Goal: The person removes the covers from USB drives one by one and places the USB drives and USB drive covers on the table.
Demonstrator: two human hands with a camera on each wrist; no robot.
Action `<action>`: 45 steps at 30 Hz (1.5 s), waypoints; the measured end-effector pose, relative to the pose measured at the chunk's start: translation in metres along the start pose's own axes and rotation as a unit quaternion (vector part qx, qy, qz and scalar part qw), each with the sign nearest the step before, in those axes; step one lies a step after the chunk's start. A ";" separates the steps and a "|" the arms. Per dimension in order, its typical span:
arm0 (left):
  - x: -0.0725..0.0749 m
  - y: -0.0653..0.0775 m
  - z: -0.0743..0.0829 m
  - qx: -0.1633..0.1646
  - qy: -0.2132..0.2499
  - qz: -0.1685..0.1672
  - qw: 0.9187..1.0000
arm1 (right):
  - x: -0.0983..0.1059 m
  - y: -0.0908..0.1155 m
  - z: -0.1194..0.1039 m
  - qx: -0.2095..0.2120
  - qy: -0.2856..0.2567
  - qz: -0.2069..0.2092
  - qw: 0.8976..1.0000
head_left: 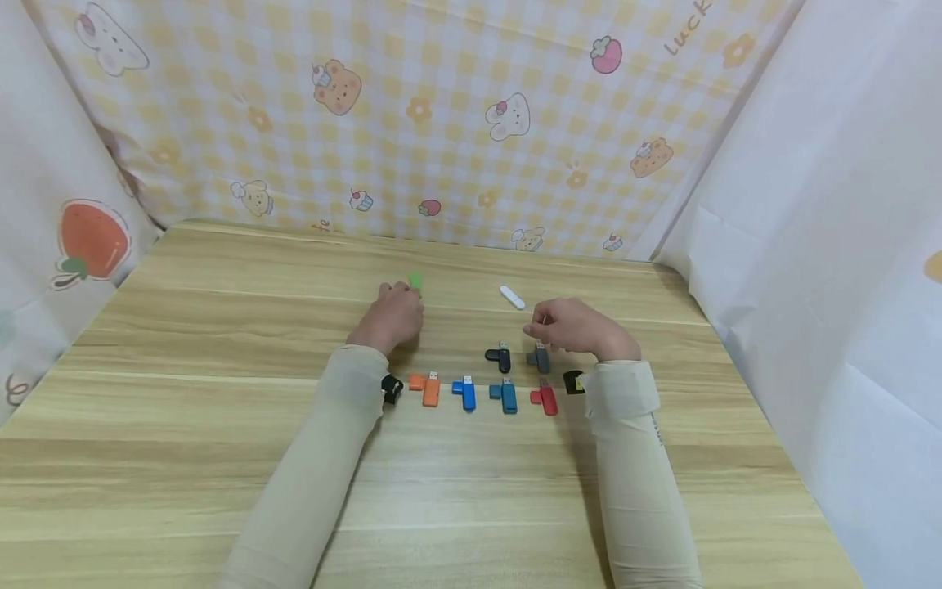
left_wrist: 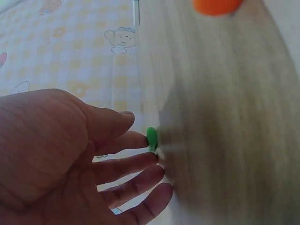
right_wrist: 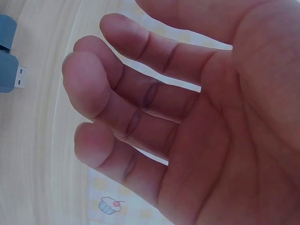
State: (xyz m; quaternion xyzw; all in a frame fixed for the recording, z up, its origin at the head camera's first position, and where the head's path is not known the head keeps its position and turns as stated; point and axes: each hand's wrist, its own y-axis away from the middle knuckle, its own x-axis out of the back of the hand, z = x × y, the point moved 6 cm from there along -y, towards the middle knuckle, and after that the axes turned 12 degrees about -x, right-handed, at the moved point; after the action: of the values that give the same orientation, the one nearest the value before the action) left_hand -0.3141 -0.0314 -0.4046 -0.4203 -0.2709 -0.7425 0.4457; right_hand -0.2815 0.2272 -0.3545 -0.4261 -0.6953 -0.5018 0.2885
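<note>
Beside a green USB drive, my left hand reaches down to the tabletop. The left wrist view shows the fingertips at the green piece, the index finger seemingly touching it and the thumb apart. My right hand hovers just above a dark grey USB drive. Its fingers are loosely bent and hold nothing, as the right wrist view of the palm shows. A black USB drive lies to the left of the grey one. Behind them is a white stick.
A row of USB drives with caps off lies nearer: orange, blue, teal and red. Black pieces sit by each sleeve, the right one partly hidden. A patterned curtain hangs behind the wooden table.
</note>
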 end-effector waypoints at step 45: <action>0.015 0.005 0.004 0.032 0.059 0.043 0.997 | 0.001 0.001 -0.005 0.010 -0.008 0.002 1.000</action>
State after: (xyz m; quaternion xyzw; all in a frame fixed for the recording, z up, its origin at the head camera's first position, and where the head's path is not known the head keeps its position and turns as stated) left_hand -0.3121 -0.0374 -0.3894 -0.3725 -0.2496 -0.7370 0.5058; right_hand -0.2807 0.2231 -0.3515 -0.4291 -0.7015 -0.4907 0.2879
